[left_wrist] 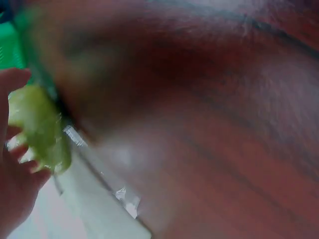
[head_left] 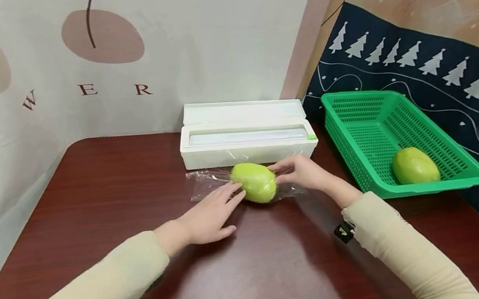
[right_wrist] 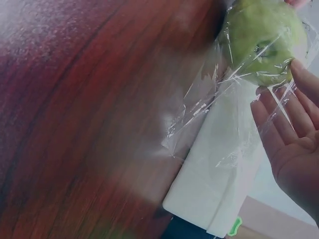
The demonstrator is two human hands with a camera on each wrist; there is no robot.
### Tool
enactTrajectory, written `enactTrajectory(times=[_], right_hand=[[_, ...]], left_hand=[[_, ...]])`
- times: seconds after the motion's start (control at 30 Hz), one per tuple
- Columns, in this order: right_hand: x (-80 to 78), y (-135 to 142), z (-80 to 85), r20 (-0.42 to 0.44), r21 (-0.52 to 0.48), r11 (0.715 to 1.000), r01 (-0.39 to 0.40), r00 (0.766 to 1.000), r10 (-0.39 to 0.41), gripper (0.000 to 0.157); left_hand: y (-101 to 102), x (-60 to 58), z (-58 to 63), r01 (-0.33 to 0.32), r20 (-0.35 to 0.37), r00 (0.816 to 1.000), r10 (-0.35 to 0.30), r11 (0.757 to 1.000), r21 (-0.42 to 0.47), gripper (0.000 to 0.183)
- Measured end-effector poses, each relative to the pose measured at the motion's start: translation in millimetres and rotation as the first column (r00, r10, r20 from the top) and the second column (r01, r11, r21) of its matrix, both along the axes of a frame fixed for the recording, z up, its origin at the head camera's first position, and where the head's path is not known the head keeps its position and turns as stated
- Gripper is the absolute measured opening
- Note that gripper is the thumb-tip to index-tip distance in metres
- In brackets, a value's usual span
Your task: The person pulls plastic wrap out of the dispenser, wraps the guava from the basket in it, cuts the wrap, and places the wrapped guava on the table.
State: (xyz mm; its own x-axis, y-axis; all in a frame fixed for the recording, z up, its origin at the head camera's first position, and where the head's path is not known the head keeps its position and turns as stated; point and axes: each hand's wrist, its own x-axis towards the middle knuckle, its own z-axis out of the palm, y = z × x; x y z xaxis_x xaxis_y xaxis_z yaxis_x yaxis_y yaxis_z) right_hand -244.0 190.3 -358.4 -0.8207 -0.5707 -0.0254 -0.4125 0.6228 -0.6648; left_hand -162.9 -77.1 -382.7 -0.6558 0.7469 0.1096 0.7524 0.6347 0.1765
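Note:
A yellow-green fruit, oblong like a guava, lies on the table with clear plastic wrap around it. Loose wrap spreads out beyond both of its ends. My left hand touches the fruit's left side with outstretched fingertips, the thumb held apart. At the opposite end is my right hand; its thumb touches the wrapped fruit, and its fingers lie apart from the thumb by the film. In the left wrist view, the fruit and the hand are blurred.
Just behind the fruit stands a white wrap dispenser box with its lid raised and a green tab at the right. A green basket holding another yellow-green fruit sits at the right. Patterned cloths hang behind the dark red table.

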Motion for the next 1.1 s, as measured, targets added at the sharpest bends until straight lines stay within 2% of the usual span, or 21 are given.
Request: enactTrajectory(times=[0.1,0.23,0.37,0.53,0.63,0.73,0.83,0.9,0.97,1.0,1.1], right_hand=[[-3.2,2,-0.3,0.027,-0.014,1.0,0.001,1.0,0.0,0.037],[-10.0,5,-3.9,0.076,-0.047,0.999,-0.014,0.997,0.017,0.037],[-17.2,9,-6.4,0.122,-0.069,0.997,-0.036,0.992,0.044,0.037],[-22.8,12,-6.1,0.179,-0.089,0.995,-0.052,0.981,0.067,0.038],[-18.7,12,-2.4,0.094,-0.051,0.996,-0.074,0.992,0.078,0.039],[-6.4,9,4.4,-0.091,-0.037,0.995,-0.097,0.992,0.093,0.038],[7.9,2,10.4,-0.284,-0.061,0.989,-0.133,0.952,0.11,0.033],[15.8,-3,11.5,-0.358,-0.045,0.986,-0.16,0.924,0.133,0.03],[20.4,-7,9.0,-0.385,0.017,0.985,-0.171,0.908,0.164,0.03],[21.8,-8,6.9,-0.38,0.056,0.984,-0.171,0.907,0.179,0.033],[22.1,-9,-0.8,-0.341,0.152,0.977,-0.146,0.92,0.191,0.046]], left_hand=[[8,-7.4,-13.6,-0.012,-0.111,0.994,0.016,0.999,0.031,0.068],[14,-21.3,-21.2,-0.026,-0.232,0.971,0.051,0.994,0.109,0.056],[21,-33.4,-20.5,-0.047,-0.271,0.958,0.088,0.987,0.153,0.055],[25,-41.8,-16.8,-0.107,-0.264,0.953,0.146,0.982,0.158,0.058],[27,-45.3,-15.9,-0.134,-0.217,0.962,0.167,0.978,0.16,0.058],[27,-48.6,-16.7,-0.161,-0.165,0.969,0.187,0.974,0.157,0.057],[25,-51.1,-16.7,-0.189,-0.13,0.969,0.21,0.97,0.152,0.057],[25,-52.2,-15.9,-0.202,-0.115,0.969,0.22,0.967,0.153,0.057],[25,-53.5,-14.9,-0.206,-0.105,0.969,0.224,0.966,0.158,0.057],[26,-54.3,-14.5,-0.206,-0.101,0.969,0.224,0.965,0.16,0.057],[28,-57.2,-13.2,-0.205,-0.08,0.972,0.221,0.965,0.166,0.057]])
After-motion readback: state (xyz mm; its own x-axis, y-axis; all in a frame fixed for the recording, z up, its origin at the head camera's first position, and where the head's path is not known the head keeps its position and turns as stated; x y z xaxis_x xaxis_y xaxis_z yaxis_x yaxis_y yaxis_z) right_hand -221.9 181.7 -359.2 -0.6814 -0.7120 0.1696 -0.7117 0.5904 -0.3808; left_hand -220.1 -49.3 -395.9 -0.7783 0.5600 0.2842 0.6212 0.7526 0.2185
